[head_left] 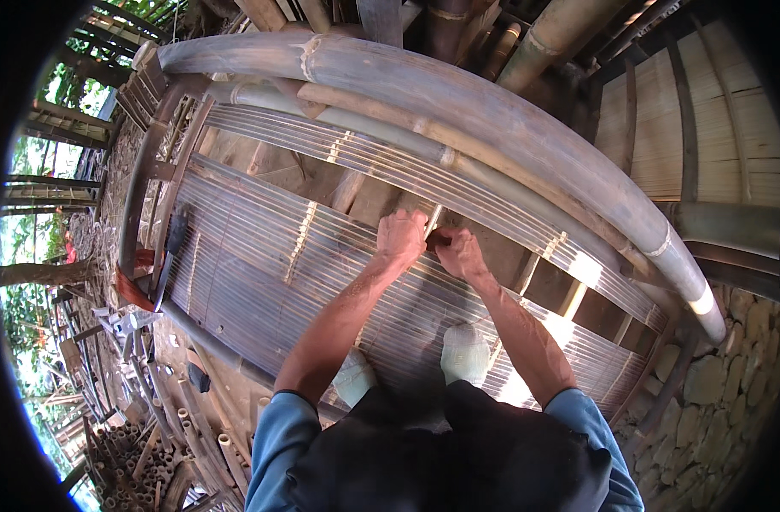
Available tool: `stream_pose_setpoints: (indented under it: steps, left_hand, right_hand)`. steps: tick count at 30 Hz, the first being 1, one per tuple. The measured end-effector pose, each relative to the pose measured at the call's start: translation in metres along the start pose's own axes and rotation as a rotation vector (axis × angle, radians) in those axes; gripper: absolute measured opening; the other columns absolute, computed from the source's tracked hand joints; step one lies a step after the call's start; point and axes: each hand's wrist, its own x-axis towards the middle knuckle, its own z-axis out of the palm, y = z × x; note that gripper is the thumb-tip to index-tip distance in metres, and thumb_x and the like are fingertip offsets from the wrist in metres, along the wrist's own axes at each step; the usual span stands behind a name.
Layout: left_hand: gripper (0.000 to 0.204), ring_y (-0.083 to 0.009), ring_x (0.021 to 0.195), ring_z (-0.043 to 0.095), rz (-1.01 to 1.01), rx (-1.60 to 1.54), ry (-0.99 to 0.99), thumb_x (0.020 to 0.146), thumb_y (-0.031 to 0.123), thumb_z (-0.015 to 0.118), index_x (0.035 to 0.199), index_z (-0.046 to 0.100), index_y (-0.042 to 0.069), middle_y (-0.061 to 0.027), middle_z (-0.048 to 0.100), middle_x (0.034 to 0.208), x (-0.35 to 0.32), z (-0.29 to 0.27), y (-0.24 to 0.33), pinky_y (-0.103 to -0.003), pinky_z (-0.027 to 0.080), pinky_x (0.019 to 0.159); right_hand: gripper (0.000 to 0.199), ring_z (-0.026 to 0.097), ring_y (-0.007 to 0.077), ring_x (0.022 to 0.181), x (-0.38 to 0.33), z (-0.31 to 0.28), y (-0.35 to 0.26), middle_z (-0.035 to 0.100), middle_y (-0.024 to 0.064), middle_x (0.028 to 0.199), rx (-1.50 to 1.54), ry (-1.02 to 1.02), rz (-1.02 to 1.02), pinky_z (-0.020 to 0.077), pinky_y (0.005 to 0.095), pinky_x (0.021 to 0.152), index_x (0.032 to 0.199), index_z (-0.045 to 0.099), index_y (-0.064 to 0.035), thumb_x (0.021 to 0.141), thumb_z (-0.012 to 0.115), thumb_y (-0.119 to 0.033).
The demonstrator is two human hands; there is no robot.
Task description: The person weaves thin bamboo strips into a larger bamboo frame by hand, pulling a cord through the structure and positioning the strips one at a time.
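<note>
Nearest the lens: dark trousers and blue sleeves, cut off by the lower edge. Just beyond them, 2 pale shoe toes stand on the slat panel, a wide mat of thin bamboo strips laid side by side.

Both forearms reach out over the panel to 1 spot near its far edge. Left hand: clenched, knuckles up, pressed down on the slats; what it grips is hidden under the fist. Right hand: closed around a small dark tool, of which only a short reddish-brown stub shows between the 2 hands; its working end is covered. The hands touch or nearly touch; cannot tell which.

A pale strip rises from the panel just past the left hand, lower end hidden by the knuckles.

Left of the panel: a dark blade-like tool resting on the slats, and something orange, partly hidden. Below that, cut bamboo tubes in a heap, blurred toward the rim.

Beyond the panel: a thick grey bamboo pole, bent by the lens, with thinner poles under it. Right of the panel: a stone wall, dim.
</note>
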Motion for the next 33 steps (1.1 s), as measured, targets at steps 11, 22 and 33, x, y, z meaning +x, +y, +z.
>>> stream_pose_setpoints:
  steps: [11,22,33]
  left_hand:
    - [0.085,-0.0100,0.062,0.061,-0.177,-1.287,-0.473,0.086,-0.001,0.066,0.161,0.031,0.018,-0.0188,0.073,0.118,-0.036,-0.079,0.024,-0.024,0.046,0.048]
    - [0.035,-0.0129,0.055,0.052,-0.250,-0.404,0.025,0.089,0.034,0.076,0.081,0.075,-0.001,-0.0085,0.059,0.058,-0.171,-0.154,-0.097,-0.034,0.044,0.056]
    - [0.027,-0.0237,0.084,0.070,-0.703,0.421,0.418,0.088,0.026,0.073,0.100,0.074,0.001,-0.0126,0.073,0.091,-0.396,-0.177,-0.255,-0.033,0.054,0.080]
  right_hand:
    - [0.018,0.064,0.0139,0.081,-0.054,-0.035,-0.017,0.071,0.0080,0.088,0.500,0.020,-0.118,0.0504,0.0301,0.074,0.108,0.073,-0.0042,0.098,0.064,-0.016]
    - [0.019,0.067,0.0139,0.078,-0.037,-0.050,-0.007,0.073,0.0098,0.092,0.252,0.070,-0.216,0.0531,0.0287,0.072,0.108,0.075,-0.0056,0.091,0.074,-0.012]
    - [0.040,0.073,0.0228,0.086,-0.019,-0.043,0.006,0.076,0.0135,0.099,0.107,-0.192,-0.021,0.0571,0.0354,0.085,0.121,0.072,-0.0082,0.096,0.069,-0.039]
